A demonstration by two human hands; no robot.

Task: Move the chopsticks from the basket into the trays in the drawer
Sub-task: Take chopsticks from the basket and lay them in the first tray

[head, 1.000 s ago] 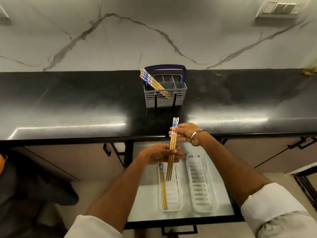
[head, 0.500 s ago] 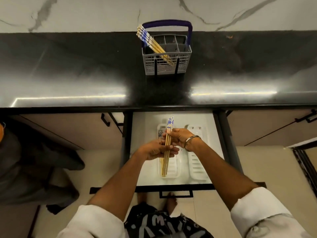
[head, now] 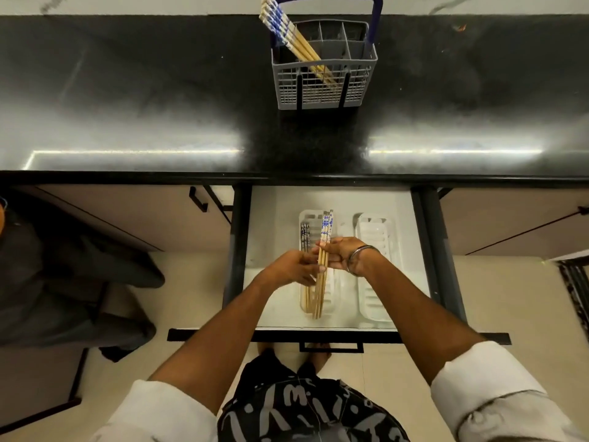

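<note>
**Lowering a bundle into the left tray**

Held between both hands, a bundle of chopsticks [head: 322,269] is seen lengthwise over the left tray [head: 331,295] in the open drawer [head: 274,218]. The right hand [head: 342,255] is curled around the sticks near their patterned ends; the left hand [head: 294,269] pinches them lower down. Beneath the left hand, a few chopsticks already laid [head: 305,234] are visible in the same tray. Beyond the right hand, the right tray [head: 374,231] holds none. Far ahead of both hands, on the desk [head: 127,90], more sticks lean in the basket [head: 325,87].

Step judged: placing, mid-task. Next move probably calls for lowering the bundle level, parallel to the tray walls, then releasing.
</note>
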